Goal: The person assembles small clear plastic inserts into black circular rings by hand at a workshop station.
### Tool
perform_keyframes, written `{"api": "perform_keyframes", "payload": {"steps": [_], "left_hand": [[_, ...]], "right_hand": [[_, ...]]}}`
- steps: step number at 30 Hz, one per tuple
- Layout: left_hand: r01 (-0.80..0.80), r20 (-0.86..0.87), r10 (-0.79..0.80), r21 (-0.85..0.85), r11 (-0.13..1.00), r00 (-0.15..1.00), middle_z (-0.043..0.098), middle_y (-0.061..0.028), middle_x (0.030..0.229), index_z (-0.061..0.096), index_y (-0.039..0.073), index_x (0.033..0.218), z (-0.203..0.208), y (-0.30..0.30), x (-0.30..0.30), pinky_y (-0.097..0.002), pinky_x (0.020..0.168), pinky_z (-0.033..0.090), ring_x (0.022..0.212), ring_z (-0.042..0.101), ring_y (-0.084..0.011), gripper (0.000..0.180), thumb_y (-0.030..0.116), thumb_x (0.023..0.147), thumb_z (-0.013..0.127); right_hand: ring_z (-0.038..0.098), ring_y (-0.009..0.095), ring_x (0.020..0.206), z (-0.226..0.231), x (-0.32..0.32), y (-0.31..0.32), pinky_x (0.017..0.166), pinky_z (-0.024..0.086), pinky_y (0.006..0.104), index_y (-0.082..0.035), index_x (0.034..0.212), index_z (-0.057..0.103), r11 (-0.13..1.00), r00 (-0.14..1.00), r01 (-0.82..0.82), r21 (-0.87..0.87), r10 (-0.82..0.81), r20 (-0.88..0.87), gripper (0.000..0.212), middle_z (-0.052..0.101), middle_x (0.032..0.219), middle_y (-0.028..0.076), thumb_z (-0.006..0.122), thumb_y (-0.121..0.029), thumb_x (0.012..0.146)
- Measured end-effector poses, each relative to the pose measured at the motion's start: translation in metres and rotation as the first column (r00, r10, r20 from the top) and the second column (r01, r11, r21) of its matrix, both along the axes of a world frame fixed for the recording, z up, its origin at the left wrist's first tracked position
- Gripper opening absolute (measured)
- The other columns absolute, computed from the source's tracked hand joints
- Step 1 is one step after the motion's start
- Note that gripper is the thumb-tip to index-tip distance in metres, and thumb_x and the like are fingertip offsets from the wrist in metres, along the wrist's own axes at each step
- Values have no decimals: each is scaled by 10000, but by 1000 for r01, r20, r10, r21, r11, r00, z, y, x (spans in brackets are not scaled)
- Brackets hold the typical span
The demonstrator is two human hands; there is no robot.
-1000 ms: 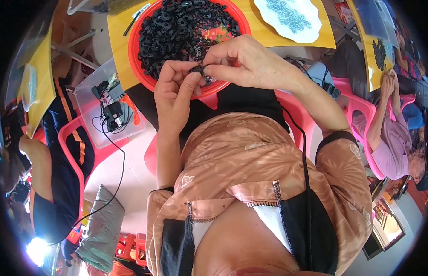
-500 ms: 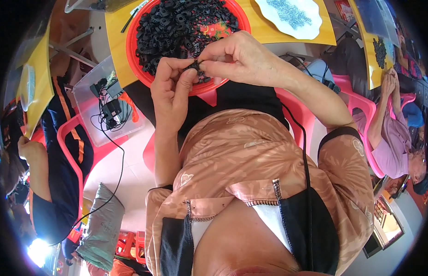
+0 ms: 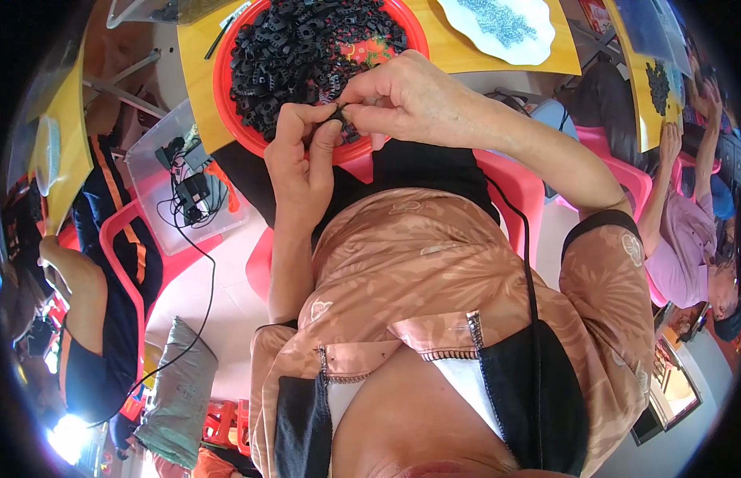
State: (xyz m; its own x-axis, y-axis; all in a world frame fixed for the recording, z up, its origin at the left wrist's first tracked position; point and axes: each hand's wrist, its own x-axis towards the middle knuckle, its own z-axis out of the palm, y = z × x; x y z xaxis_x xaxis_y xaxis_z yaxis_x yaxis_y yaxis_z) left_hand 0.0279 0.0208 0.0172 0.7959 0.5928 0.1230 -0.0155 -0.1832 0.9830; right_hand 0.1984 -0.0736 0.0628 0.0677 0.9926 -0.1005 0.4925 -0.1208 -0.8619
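**Two hands at one black part above a red basin**

One yellow bench (image 3: 197, 88) carries one round red basin (image 3: 221, 76), one white scalloped plate (image 3: 538, 52) and one thin black stick (image 3: 218, 40). One clear plastic bin (image 3: 147, 175), with black cables inside, sits to the left below bench level. The basin contains one heap of black parts (image 3: 283, 64); the plate bears one spread of pale bits (image 3: 502, 25). Two bare hands, left (image 3: 299, 159) and right (image 3: 414, 99), meet at one small black part (image 3: 337, 114).

The upper edge of the view cuts off the bench, the basin and the plate. The right hand covers a stretch of the basin's near rim. Pieces in the heap overlap and cannot be counted; the pale bits are too small to count. Fingertips conceal most of the small black part, so its exact form is unclear.

The right forearm slants in from the right, wrist nearly level; the left forearm stands almost upright, its fingers curled. Each grip is a narrow pinch of thumb and forefinger: the left is closed on the small black part, and the right is closed on the same piece from the other side. The piece lies between the two sets of fingertips, over the near side of the basin.
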Motion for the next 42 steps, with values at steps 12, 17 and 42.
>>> {"api": "perform_keyframes", "payload": {"steps": [12,17,42], "left_hand": [[65,-6,-69,-237,969,998,576,-26,816,489,20,1061,10,-4,3,-191,610,394,686,467,-53,105,28,956,484],[70,-91,-106,-330,941,990,590,-26,793,484,10,1059,25,-9,-13,-186,597,393,658,468,-50,110,32,952,490],[175,-280,-326,-454,874,903,540,-64,690,433,-5,988,-4,-63,-88,-228,598,386,627,449,-97,77,-5,933,486]], "right_hand": [[659,137,595,7,-2,-7,546,509,277,31,911,628,998,995,-6,64,0,99,156,646,670,84,570,-114,901],[644,94,624,6,-11,-20,571,502,238,32,975,633,997,963,22,-76,-42,-264,167,654,740,57,555,-108,927],[602,85,606,-39,-69,-70,566,497,239,32,1038,658,952,914,-155,-264,37,-405,220,655,730,84,593,-94,869]]}}
